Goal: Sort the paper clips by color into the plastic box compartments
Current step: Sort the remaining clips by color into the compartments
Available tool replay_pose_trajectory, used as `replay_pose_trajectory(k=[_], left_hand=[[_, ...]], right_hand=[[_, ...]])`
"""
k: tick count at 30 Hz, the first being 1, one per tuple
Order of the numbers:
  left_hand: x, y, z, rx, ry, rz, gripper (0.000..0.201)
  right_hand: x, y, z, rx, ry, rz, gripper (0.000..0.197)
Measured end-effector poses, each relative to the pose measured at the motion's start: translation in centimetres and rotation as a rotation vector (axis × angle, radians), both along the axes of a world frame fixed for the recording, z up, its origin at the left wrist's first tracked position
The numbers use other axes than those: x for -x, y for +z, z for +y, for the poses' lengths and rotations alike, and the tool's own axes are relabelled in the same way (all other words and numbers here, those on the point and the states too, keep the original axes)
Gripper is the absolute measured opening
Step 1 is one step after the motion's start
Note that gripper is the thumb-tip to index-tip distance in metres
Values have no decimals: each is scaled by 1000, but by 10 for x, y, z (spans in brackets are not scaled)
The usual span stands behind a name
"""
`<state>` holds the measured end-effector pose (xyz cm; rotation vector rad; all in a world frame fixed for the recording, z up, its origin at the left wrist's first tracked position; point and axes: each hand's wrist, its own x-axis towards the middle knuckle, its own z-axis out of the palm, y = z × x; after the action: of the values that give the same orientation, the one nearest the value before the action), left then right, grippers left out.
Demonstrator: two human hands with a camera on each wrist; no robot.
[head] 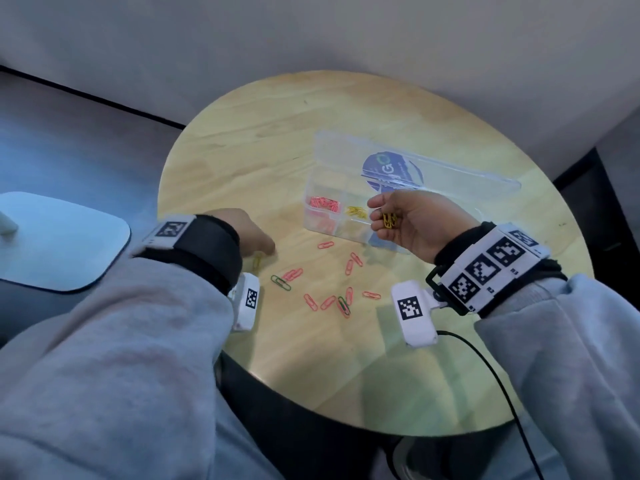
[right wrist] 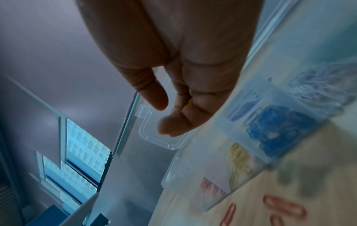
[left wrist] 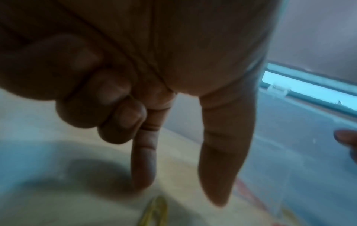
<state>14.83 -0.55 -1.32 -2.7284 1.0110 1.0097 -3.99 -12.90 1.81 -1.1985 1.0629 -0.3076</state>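
Inside right hand [head: 412, 225], head view shows yellow clips [head: 389, 220].

An indoor room that reads as an office or meeting corner, though a home cannot be ruled out. A small round table [head: 346, 358] with a pale wood top stands close to a plain light wall [head: 311, 36], which meets a dark grey floor [head: 69, 140] along a black skirting line. A white seat [head: 62, 240] with rounded corners sits beside the table. In the right wrist view, a window [right wrist: 83, 149] shows a tall building with many windows outside. Paper clips [head: 329, 299], ordinary desk supplies, lie on the tabletop.
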Motion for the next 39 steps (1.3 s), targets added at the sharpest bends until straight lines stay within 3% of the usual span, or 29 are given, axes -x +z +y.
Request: replay_pose_trajectory(k=[8,12,16,20,23,26,27,30,32,37,39], left_hand=[[9,-10,-11,-104,-155,-122,19],[11,-6,-11,-48,-157,-73,18],[11,15,-20,278,-86,174,19],[24,29,-36,664,104,554,18],[43,27,-52,837,288,806,20],[61,25,-65,928,428,1006,8],[66,25,-68,942,442,1048,5],[74,24,-71,944,444,1124,35],[77,26,-69,936,455,1172,42],[70,30,-62,904,423,1213,48],[60,35,-56,892,336,1098,34]], right_hand=[[-8,6,-12,174,65,134,26],[-11,6,-14,174,37,160,23],[-22,6,-16,68,-96,77,19],[-25,0,-21,56,-95,62,34],[-21,-4,-20,52,-108,31,38],[-16,-6,-20,49,-130,4,39],[-15,-6,-20,53,-127,1,39],[-7,-8,-21,89,-97,12,42],[0,-10,-21,117,-65,7,42],[13,-11,-17,188,17,-3,37],[16,-9,-12,209,99,11,32]])
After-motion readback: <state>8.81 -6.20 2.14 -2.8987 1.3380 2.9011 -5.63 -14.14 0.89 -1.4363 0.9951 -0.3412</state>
